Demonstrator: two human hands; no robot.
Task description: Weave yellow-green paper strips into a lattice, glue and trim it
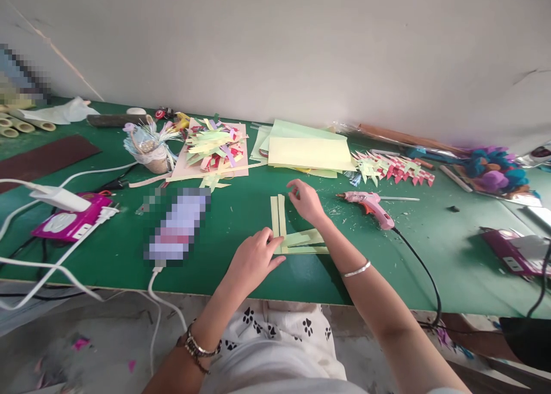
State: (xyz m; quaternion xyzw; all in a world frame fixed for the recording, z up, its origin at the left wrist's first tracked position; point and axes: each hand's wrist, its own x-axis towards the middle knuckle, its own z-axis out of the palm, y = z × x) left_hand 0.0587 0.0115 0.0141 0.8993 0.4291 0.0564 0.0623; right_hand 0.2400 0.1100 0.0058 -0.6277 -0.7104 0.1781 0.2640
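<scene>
Pale yellow-green paper strips (pixel 282 213) lie on the green table in an L shape, with two side by side running away from me and others fanning out to the right. My left hand (pixel 257 256) rests at the corner where they meet, thumb and forefinger apart, fingertips touching the paper. Just beyond the right side of the upright strips hovers my right hand (pixel 306 203), its fingers loosely bent and apart with nothing visible between them. My right forearm hides part of the right-hand strip ends.
A pink glue gun (pixel 371 204) lies right of my right hand. A phone (pixel 178 224) sits to the left, near a purple power strip (pixel 73 221). Behind are paper sheets (pixel 310 153), a heap of cut strips (pixel 217 144) and a woven paper piece (pixel 394 167).
</scene>
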